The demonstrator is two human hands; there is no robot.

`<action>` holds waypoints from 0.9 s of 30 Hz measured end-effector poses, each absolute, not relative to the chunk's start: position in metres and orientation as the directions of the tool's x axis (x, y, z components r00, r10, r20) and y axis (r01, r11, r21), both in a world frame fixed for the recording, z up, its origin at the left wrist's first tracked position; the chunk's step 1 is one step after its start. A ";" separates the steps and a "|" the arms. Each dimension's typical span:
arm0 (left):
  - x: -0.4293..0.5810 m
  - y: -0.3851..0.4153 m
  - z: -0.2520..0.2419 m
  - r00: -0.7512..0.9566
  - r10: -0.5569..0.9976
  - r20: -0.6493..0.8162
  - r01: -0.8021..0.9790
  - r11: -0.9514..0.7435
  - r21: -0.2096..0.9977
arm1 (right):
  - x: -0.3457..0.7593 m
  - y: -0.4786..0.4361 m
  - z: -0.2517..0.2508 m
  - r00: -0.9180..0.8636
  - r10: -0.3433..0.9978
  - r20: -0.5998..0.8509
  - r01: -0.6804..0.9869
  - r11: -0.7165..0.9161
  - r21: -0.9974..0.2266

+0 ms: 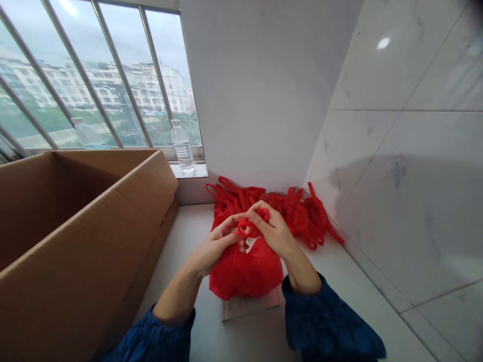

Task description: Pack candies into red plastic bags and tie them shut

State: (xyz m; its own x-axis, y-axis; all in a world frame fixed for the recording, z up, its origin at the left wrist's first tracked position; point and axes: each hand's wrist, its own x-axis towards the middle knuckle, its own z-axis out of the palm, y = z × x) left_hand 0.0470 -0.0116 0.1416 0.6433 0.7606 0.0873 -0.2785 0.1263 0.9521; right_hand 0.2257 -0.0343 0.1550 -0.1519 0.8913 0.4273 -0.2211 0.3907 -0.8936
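Note:
A full red plastic bag stands upright in front of me, its top gathered into twisted handles. My left hand pinches a loop of the handles from the left. From the right, my right hand grips the same handles, its thumb and fingers close to those of the left. A small gap below the handles shows something whitish inside, which I cannot make out. Under the bag lies a flat pinkish box or booklet, partly covered by it.
Behind the bag, a heap of red plastic bags lies against the wall. A large open cardboard box takes up the left side. A clear plastic bottle stands on the sill by the barred window. White tiled wall bounds the right.

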 end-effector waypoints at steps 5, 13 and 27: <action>0.045 -0.009 0.142 0.607 0.795 0.018 -0.236 0.158 0.959 | 0.239 -0.047 0.159 -0.331 0.848 0.413 0.211 0.493 -0.844; 0.047 -0.008 0.144 0.617 0.787 -0.004 -0.165 0.134 0.977 | 0.227 -0.040 0.153 -0.141 0.697 0.703 0.641 0.606 -0.471; 0.026 0.027 0.123 0.204 0.940 0.273 0.130 -0.302 0.944 | 0.270 -0.097 0.162 -0.361 0.867 0.342 0.658 0.497 -0.566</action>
State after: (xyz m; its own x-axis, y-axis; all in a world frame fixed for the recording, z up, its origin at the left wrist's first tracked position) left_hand 0.0261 0.0275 0.1231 0.2042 0.9402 0.2727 0.1296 -0.3021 0.9444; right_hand 0.2699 -0.0968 0.1621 -0.3614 0.8675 0.3419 0.6579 0.4971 -0.5658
